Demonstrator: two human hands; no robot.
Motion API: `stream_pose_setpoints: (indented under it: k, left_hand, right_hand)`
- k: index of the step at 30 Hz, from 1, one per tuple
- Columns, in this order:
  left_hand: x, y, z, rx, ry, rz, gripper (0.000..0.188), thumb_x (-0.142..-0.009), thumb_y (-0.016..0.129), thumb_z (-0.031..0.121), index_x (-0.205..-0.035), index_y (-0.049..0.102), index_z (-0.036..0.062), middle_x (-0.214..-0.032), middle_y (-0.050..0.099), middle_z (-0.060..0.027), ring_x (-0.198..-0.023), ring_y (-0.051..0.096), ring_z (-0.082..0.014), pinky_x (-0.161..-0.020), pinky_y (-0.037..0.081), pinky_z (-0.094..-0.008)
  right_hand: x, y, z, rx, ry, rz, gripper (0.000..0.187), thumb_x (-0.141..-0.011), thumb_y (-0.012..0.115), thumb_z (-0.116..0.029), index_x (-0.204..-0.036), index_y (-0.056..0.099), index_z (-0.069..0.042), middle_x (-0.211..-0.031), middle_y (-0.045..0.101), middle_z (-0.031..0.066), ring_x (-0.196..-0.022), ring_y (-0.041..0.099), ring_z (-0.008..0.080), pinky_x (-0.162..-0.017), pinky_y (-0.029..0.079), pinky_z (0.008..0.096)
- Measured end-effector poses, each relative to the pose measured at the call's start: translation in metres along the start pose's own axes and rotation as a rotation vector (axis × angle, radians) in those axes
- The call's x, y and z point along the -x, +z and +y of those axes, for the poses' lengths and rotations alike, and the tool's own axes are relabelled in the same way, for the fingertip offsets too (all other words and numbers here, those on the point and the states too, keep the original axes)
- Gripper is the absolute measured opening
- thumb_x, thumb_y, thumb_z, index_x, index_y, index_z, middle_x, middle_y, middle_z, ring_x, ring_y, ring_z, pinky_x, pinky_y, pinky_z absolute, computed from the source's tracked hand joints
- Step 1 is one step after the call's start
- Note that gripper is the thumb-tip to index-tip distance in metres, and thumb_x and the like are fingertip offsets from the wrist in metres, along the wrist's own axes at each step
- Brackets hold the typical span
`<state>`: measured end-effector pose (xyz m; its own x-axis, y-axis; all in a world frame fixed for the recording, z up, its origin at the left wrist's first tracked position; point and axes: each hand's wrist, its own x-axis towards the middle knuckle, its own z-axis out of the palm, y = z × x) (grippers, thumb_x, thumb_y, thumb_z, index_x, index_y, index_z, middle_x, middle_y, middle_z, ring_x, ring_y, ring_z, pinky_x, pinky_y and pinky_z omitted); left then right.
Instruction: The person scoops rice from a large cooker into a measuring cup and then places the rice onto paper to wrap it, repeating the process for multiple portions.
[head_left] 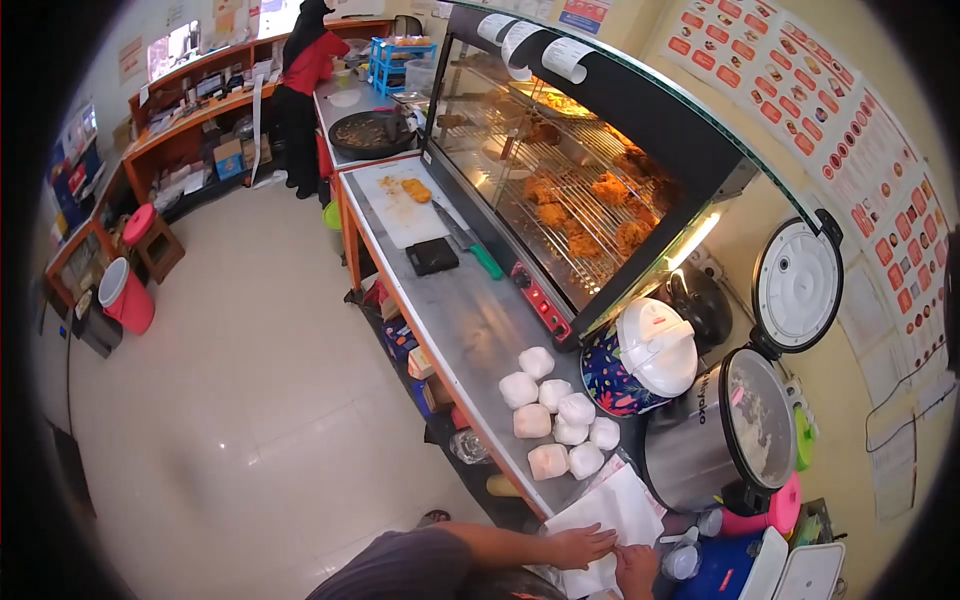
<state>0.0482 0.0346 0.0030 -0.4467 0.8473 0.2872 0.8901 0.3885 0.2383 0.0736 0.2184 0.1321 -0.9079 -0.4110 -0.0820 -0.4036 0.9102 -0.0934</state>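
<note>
At the near end of the metal counter, white sheets of wrapping paper [622, 500] lie under both my hands. My left hand [582, 548] rests flat on the paper, its fingers stretched toward the right. Close beside it, my right hand [637, 572] has its fingers curled at the paper's edge, with the thumb toward my left hand. Whatever may lie beneath the paper is hidden. Just beyond the sheets sit several rounded white paper-wrapped packets [572, 432], grouped together and partly stacked.
An open rice cooker [690, 450] and a patterned container with a white lid [655, 350] stand right. A heated glass cabinet [560, 180] holds fried chicken. Farther along are a green-handled knife [485, 258], a cutting board [390, 215] and a pan [370, 135]. A person [305, 80] stands at the far end.
</note>
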Motion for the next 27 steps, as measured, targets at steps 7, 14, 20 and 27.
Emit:
stream_pose_setpoints:
  k: [7, 14, 20, 27]
  left_hand:
    - [-0.003, -0.003, -0.020, 0.164, 0.064, 0.002, 0.069, -0.087, 0.074, 0.038, -0.142, 0.051, 0.0038, -0.147, 0.049, -0.0123, -0.145, 0.038, -0.0275, -0.118, 0.030, -0.0479]
    - [-0.010, -0.044, -0.055, 0.409, -0.307, -0.119, 0.074, -0.087, 0.075, 0.033, -0.145, 0.044, -0.0002, -0.153, 0.041, -0.0187, -0.149, 0.034, -0.0320, -0.120, 0.028, -0.0508]
    - [-0.012, -0.026, -0.036, 0.029, 0.095, 0.323, 0.063, -0.095, 0.061, 0.025, -0.152, 0.042, 0.0042, -0.169, 0.025, -0.0109, -0.156, 0.023, -0.0321, -0.125, 0.025, -0.0497]
    - [-0.008, 0.013, -0.040, 0.055, 0.112, 0.219, 0.061, -0.097, 0.061, 0.029, -0.152, 0.044, 0.0085, -0.157, 0.046, -0.0116, -0.148, 0.039, -0.0266, -0.125, 0.025, -0.0484]
  right_hand:
    - [0.024, 0.043, -0.007, 0.021, -0.021, 0.221, 0.017, -0.097, 0.057, -0.010, -0.101, 0.072, -0.003, -0.093, 0.068, 0.0190, -0.092, 0.062, 0.0390, -0.082, 0.050, 0.0487]
    - [0.035, 0.076, -0.007, 0.050, 0.148, 0.170, 0.020, -0.097, 0.056, -0.009, -0.111, 0.068, -0.001, -0.102, 0.067, 0.0208, -0.102, 0.060, 0.0396, -0.089, 0.049, 0.0490]
    - [0.020, 0.051, -0.058, -0.306, 0.317, 0.398, 0.028, -0.105, 0.046, -0.015, -0.112, 0.065, 0.004, -0.106, 0.065, 0.0255, -0.103, 0.059, 0.0447, -0.095, 0.047, 0.0494]
    - [0.057, 0.099, -0.048, -0.088, 0.214, 0.315, 0.041, -0.107, 0.043, -0.016, -0.137, 0.056, 0.008, -0.138, 0.057, 0.0299, -0.131, 0.051, 0.0469, -0.115, 0.038, 0.0450]
